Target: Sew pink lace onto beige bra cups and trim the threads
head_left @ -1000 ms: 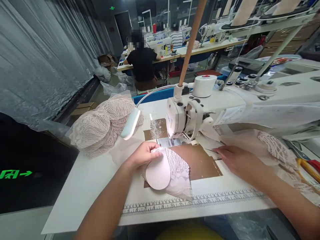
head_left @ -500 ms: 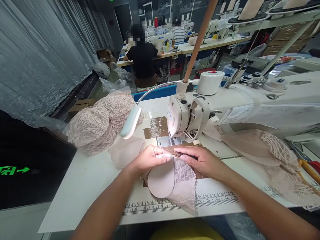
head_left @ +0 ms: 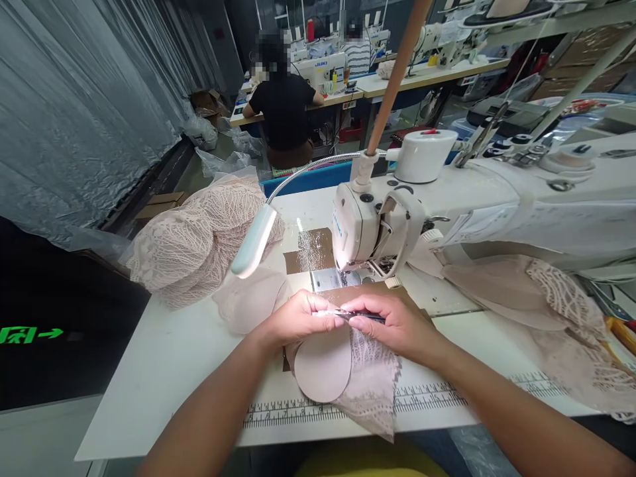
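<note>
My left hand [head_left: 307,315] is closed, pinching the top edge of a pale pink bra cup [head_left: 322,371] between thumb and fingers. A lace panel [head_left: 373,391] hangs from the same piece, on its right. In my right hand [head_left: 392,324] are small dark thread snips [head_left: 366,317], their tip pointing left at the pinched edge; the fingers hide part of them. Both hands nearly meet just in front of the sewing machine's head [head_left: 355,225]. The metal needle plate [head_left: 328,279] lies behind the hands.
Stacked lace cups [head_left: 199,232] sit on the table's left, with a single cup [head_left: 256,305] nearer. A lamp [head_left: 254,240] overhangs them. More lace pieces [head_left: 527,291] lie at right. A printed ruler [head_left: 278,414] runs along the front edge. A person [head_left: 283,109] sits at another machine beyond.
My right hand has turned and closed in toward the left, bringing the snips' tip to the pinched edge. The cup and lace have shifted slightly right and down. The camera view has shifted a little.
</note>
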